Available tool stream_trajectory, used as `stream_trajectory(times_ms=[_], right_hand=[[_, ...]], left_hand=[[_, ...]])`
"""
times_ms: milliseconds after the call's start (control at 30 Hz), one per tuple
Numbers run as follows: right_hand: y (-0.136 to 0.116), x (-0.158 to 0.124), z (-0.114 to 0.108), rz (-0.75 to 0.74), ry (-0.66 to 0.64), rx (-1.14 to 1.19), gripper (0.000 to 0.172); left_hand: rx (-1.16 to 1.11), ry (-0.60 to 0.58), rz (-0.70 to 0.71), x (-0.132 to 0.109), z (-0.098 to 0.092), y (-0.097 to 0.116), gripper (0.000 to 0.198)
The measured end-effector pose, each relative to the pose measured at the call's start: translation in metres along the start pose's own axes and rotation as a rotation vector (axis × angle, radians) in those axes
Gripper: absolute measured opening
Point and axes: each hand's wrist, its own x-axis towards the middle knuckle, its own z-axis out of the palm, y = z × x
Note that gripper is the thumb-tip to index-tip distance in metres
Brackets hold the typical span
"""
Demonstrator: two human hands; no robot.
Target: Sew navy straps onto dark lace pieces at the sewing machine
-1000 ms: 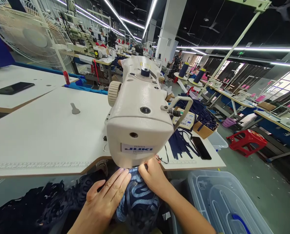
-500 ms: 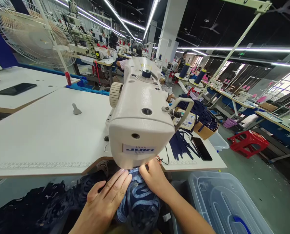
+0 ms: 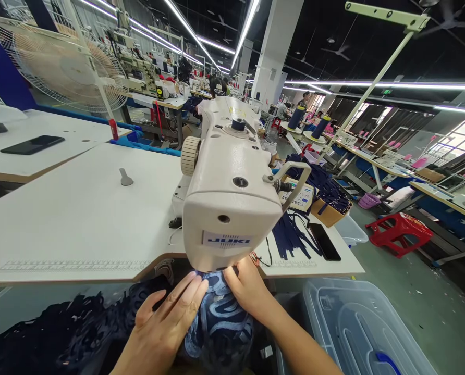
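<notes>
Navy and light-blue embroidered lace fabric hangs from beneath the head of a white sewing machine. On the fabric's left edge lies my left hand, its fingers stretched forward and held flat. My right hand pinches the right edge close to the machine head, thumb on top and the other fingers bent. Both sets of fingertips reach to the machine's underside, which hides the needle and presser foot. More dark lace is heaped at the lower left, below the table edge.
A white worktable carries a small metal piece. Right of the machine lie navy strips, a black phone and a cardboard box. A lidded plastic bin stands at lower right; a red stool is beyond.
The view has shifted slightly, so the machine and table appear a little further right. Both hands keep nearly the same places on the lace, whose hanging folds have shifted a little.
</notes>
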Motion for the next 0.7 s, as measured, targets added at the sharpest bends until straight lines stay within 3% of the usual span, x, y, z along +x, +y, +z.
stream_trajectory(times_ms=[133, 700], right_hand=[[-0.001, 0.0, 0.0, 0.002, -0.003, 0.006, 0.013], [0.008, -0.007, -0.001, 0.021, 0.041, 0.075, 0.005]], left_hand=[[-0.027, -0.007, -0.026, 0.001, 0.0, 0.0, 0.054], [-0.019, -0.075, 0.117, 0.011, -0.002, 0.003, 0.043]])
